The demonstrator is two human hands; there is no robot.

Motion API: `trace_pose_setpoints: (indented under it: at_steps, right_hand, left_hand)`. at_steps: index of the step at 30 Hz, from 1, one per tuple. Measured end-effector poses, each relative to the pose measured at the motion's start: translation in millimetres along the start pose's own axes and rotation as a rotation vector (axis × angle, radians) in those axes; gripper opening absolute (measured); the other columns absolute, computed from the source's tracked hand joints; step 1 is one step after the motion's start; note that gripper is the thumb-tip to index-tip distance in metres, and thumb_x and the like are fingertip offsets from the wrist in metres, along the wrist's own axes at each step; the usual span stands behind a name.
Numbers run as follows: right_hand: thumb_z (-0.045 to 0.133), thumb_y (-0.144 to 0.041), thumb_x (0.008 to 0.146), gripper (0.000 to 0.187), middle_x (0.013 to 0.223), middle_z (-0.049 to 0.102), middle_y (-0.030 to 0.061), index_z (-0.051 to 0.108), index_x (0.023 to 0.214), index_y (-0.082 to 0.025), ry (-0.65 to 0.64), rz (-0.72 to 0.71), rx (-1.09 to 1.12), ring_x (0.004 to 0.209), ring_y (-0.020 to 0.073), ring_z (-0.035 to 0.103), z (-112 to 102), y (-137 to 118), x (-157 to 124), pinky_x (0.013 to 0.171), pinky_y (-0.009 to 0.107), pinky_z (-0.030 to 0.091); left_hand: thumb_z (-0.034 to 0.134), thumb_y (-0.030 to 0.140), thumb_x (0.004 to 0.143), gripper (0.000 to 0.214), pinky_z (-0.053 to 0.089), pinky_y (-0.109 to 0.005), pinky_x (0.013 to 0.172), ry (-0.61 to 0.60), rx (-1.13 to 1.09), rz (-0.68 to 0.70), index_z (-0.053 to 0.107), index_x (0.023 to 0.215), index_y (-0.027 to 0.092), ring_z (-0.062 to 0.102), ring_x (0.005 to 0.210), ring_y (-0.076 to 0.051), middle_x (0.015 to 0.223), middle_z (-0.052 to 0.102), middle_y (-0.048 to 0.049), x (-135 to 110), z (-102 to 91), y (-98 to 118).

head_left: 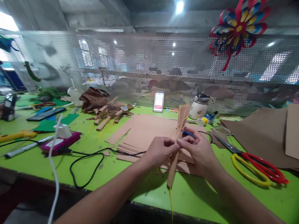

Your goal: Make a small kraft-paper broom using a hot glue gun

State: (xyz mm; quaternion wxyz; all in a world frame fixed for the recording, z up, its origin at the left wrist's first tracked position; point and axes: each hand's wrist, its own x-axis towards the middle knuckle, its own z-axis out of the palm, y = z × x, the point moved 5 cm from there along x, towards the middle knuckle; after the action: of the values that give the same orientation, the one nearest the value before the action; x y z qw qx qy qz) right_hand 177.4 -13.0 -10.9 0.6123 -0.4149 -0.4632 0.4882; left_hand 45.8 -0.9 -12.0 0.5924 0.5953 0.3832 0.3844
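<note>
Between my hands is a small brown paper broom (172, 171), a rolled tube with a fringed top fanned upward and yellow thread around its neck. A yellow tail of thread (171, 201) hangs from its lower end. My left hand (162, 148) pinches the middle from the left side. From the right, my right hand (195, 147) pinches the same spot, thumb and finger closed close to the left fingertips. Sheets of brown paper (148, 125), some cut into strips, lie under and behind the hands. A blue object (188, 133) is partly hidden behind my right fingers.
Scissors (247, 162) with red and yellow handles lie at right, near brown sheets (259, 132). Several similar paper pieces (106, 117) lie back left. A power strip (60, 143) and black cable (88, 154) are left. A jug (199, 106) and yellow thread spool (202, 121) stand behind.
</note>
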Motion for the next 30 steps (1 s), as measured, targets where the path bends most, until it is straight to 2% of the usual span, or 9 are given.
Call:
trace_pose_setpoints:
  at_steps: [6,16,25,30]
  right_hand:
    - [0.080,-0.024,0.062,0.064,0.061,0.063,-0.0048,0.051,0.119,-0.016,0.016,-0.059,-0.003,0.059,0.0148,0.061,-4.1,1.1,1.3,0.064,0.030,0.048]
    - [0.077,-0.024,0.060,0.061,0.059,0.060,-0.0066,0.051,0.115,-0.016,0.037,-0.063,-0.032,0.053,0.0122,0.056,-1.8,-3.2,1.0,0.055,0.027,0.046]
    - [0.076,-0.024,0.060,0.062,0.059,0.059,-0.0068,0.052,0.116,-0.015,0.079,-0.096,-0.046,0.056,0.0126,0.056,-5.8,-6.0,4.4,0.058,0.027,0.045]
    - [0.076,-0.025,0.060,0.063,0.059,0.057,-0.0078,0.051,0.117,-0.015,0.087,-0.079,-0.061,0.056,0.0115,0.055,-5.6,-5.8,4.0,0.059,0.026,0.046]
  left_hand:
    - [0.074,0.042,0.064,0.033,0.042,-0.026,0.059,0.002,-0.009,0.053,0.066,0.069,0.011,0.051,0.057,-0.012,0.063,0.060,-0.0023,-2.5,2.1,2.6]
    - [0.073,0.031,0.067,0.024,0.043,-0.025,0.063,-0.100,-0.019,0.036,0.061,0.073,0.012,0.053,0.064,-0.013,0.069,0.060,-0.0023,-1.5,6.9,0.0]
    - [0.078,0.028,0.064,0.030,0.038,-0.021,0.056,-0.132,-0.082,-0.071,0.065,0.088,0.016,0.049,0.060,-0.010,0.068,0.056,0.0018,-5.3,8.3,-3.3]
    - [0.080,0.026,0.063,0.031,0.041,-0.022,0.057,-0.148,-0.131,-0.121,0.068,0.090,0.016,0.053,0.064,-0.011,0.079,0.064,-0.0034,-3.6,7.4,-8.3]
